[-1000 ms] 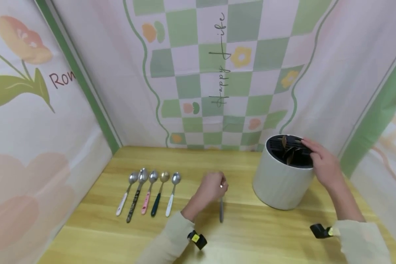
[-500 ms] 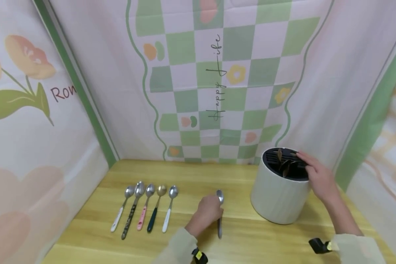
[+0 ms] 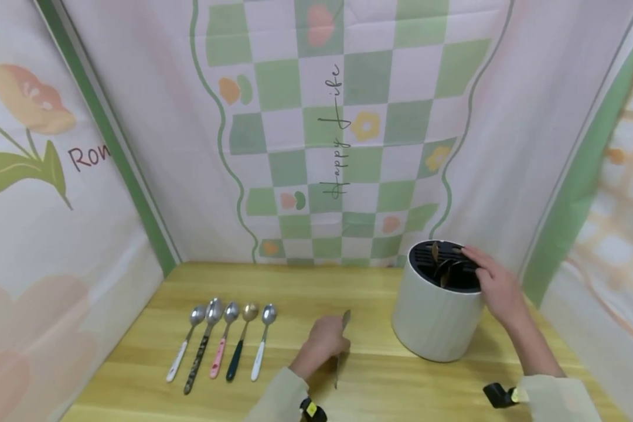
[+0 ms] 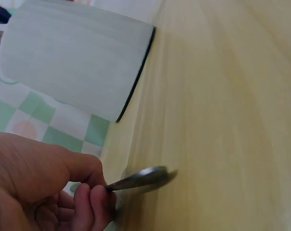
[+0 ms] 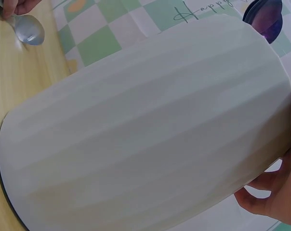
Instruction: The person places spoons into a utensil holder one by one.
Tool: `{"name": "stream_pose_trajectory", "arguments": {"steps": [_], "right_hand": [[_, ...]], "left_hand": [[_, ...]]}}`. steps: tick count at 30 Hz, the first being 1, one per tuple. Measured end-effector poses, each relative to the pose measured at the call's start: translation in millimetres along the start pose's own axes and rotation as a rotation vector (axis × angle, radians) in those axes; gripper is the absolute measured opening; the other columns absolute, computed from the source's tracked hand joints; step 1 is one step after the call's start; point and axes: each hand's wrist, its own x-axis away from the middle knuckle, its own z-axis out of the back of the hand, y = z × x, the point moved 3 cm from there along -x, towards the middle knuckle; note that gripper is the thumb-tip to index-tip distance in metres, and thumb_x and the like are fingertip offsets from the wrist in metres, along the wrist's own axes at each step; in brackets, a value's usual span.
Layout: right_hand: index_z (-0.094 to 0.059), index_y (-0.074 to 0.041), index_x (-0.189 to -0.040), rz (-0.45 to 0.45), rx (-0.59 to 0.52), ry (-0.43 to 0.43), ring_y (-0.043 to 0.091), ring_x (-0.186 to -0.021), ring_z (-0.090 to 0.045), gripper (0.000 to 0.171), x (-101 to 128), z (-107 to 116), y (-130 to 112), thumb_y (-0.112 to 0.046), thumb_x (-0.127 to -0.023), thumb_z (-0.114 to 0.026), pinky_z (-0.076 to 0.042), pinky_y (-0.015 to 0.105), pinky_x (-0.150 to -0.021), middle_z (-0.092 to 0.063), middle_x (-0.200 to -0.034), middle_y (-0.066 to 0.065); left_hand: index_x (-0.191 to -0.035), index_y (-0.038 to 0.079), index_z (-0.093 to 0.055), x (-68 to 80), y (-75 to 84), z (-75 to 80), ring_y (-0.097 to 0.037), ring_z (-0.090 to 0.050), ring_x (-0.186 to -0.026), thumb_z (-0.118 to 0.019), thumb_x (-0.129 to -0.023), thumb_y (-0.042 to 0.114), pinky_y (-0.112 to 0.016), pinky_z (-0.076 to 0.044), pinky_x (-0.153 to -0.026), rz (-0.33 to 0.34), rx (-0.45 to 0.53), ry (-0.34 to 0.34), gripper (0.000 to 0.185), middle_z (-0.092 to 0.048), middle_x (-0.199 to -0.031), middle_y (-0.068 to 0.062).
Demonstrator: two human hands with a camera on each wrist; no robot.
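Left of the white ribbed cylindrical utensil holder [image 3: 436,316], we see five metal spoons with coloured handles [image 3: 221,340] in a row on the wooden table [image 3: 390,387]. Nearer the holder, our left hand [image 3: 322,346] pinches a grey metal spoon [image 3: 340,346], its bowl pointing away. Our right hand [image 3: 498,290] rests relaxed on the holder's rim.

Shiny metal spoon [image 3: 340,346], matt ribbed holder [image 3: 435,319], smooth wooden table [image 3: 390,387].
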Motion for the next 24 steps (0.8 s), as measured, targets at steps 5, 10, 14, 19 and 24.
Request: {"name": "stream_pose_trajectory", "arguments": {"steps": [5,10,14,19,24], "right_hand": [[-0.044,-0.002,-0.148,0.005,-0.001,0.014,0.057,-0.140,-0.030,0.048,-0.5,-1.4,1.7,-0.015,-0.106,-0.025,-0.022,0.072,-0.113,-0.037,-0.155,0.027],[-0.045,-0.002,-0.148,0.009,0.002,0.012,0.056,-0.140,-0.030,0.048,-1.6,-1.0,3.0,-0.015,-0.106,-0.025,-0.021,0.069,-0.115,-0.037,-0.155,0.025],[-0.044,-0.002,-0.148,0.011,0.000,0.005,0.057,-0.140,-0.030,0.048,-1.4,-0.5,3.8,-0.014,-0.106,-0.025,-0.021,0.070,-0.115,-0.037,-0.155,0.026],[-0.044,-0.001,-0.148,0.007,0.001,-0.001,0.057,-0.140,-0.030,0.048,-1.2,-0.4,3.4,-0.015,-0.106,-0.025,-0.022,0.071,-0.114,-0.037,-0.155,0.027],[-0.043,-0.001,-0.148,0.008,-0.002,-0.009,0.056,-0.141,-0.029,0.048,-1.8,-0.3,2.1,-0.015,-0.106,-0.024,-0.021,0.072,-0.113,-0.036,-0.155,0.028]], "left_hand": [[-0.066,0.007,-0.052,-0.6,-3.8,1.9,-0.011,-0.050,-0.043,-0.071,-0.078,-0.002,-0.019,-0.042,-0.039,-0.046,0.057,-0.009,0.024,-0.053,-0.055,-0.002],[-0.058,0.011,-0.048,-0.1,-1.4,11.5,-0.010,-0.047,-0.041,-0.065,-0.086,-0.002,-0.017,-0.039,-0.037,-0.086,0.170,-0.007,0.035,-0.053,-0.051,0.001],[-0.061,0.009,-0.054,2.3,6.0,22.1,-0.008,-0.052,-0.044,-0.064,-0.092,0.004,-0.016,-0.041,-0.039,-0.151,0.244,0.007,0.033,-0.058,-0.055,0.002],[-0.070,0.008,-0.063,6.7,20.9,35.9,-0.007,-0.053,-0.046,-0.065,-0.094,0.009,-0.014,-0.035,-0.038,-0.231,0.285,0.046,0.024,-0.062,-0.057,0.003],[-0.078,0.004,-0.068,12.2,40.0,50.5,-0.013,-0.064,-0.053,-0.067,-0.094,0.011,-0.014,-0.042,-0.041,-0.284,0.368,0.084,0.017,-0.065,-0.063,0.002]]}}
